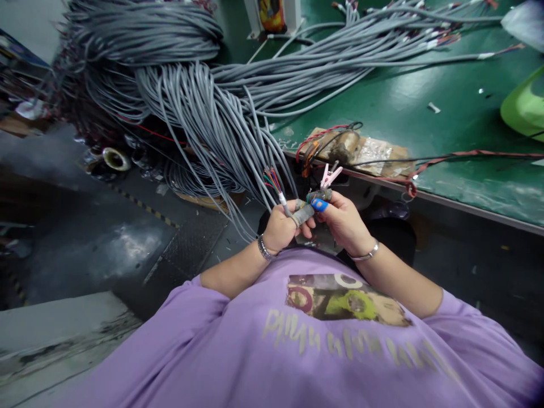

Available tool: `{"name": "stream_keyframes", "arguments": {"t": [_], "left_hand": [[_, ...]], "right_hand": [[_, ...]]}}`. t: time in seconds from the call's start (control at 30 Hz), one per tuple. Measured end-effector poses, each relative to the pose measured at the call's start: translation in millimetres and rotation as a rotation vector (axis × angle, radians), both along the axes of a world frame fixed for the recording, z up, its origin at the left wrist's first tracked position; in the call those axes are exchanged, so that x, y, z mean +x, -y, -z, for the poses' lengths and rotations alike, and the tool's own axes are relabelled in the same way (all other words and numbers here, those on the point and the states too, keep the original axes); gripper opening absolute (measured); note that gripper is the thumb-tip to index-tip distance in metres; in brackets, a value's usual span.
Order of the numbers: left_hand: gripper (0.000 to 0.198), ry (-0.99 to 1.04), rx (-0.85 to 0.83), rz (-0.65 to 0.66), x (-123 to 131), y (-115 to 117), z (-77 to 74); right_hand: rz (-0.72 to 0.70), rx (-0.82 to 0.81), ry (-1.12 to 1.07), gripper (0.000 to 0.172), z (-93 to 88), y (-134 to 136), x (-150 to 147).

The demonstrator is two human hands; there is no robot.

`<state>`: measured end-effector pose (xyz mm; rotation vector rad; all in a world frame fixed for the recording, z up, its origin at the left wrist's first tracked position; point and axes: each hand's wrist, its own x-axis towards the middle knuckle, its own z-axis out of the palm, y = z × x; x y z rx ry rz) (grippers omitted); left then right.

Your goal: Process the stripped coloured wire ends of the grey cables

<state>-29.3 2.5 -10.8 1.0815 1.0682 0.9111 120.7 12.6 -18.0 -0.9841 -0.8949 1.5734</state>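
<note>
My left hand (281, 226) is closed around the end of a grey cable (285, 208), below a white band where several coloured wires (272, 180) fan out. Grey covers wrap some of the left fingers. My right hand (346, 221) has thumb and fingers pinched together close to the left fingertips, with blue tape (319, 205) around a digit. Whatever lies between the right fingertips is too small to make out. A pink clothespin (330, 177) stands just beyond the right fingers, at the table's edge.
Bundles of grey cables (204, 107) hang over the table's left side and spread across the green table (408, 96). A wooden block with a metal piece (346, 146) sits at the front edge, with red and black cords. A bright green object (527, 105) stands at right.
</note>
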Motion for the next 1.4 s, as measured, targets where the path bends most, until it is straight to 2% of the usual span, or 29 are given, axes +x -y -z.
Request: {"name": "stream_keyframes", "arguments": {"t": [0.17,0.4,0.6,0.8,1.13,1.4], "left_hand": [[0.043,-0.003,0.012,0.010,0,0,1.9],[0.043,0.026,-0.001,-0.050,1,-2,5.6],[0.043,0.101,-0.025,-0.078,-1,-2,4.9],[0.043,0.118,-0.022,-0.073,-2,-2,1.5],[0.044,-0.074,0.091,-0.017,-2,6,4.6],[0.040,-0.028,0.075,-0.073,0,4,4.9]], "right_hand": [[0.025,-0.021,-0.031,0.026,0.1,1,-1],[0.078,-0.034,-0.057,0.033,4.1,4,-8],[-0.054,-0.106,-0.175,0.036,0.9,2,-7],[-0.042,-0.178,-0.213,0.037,2.3,0,-4],[0.022,-0.028,0.047,0.038,0.4,0,-2],[0.003,0.020,-0.015,0.035,1.8,5,1]]}}
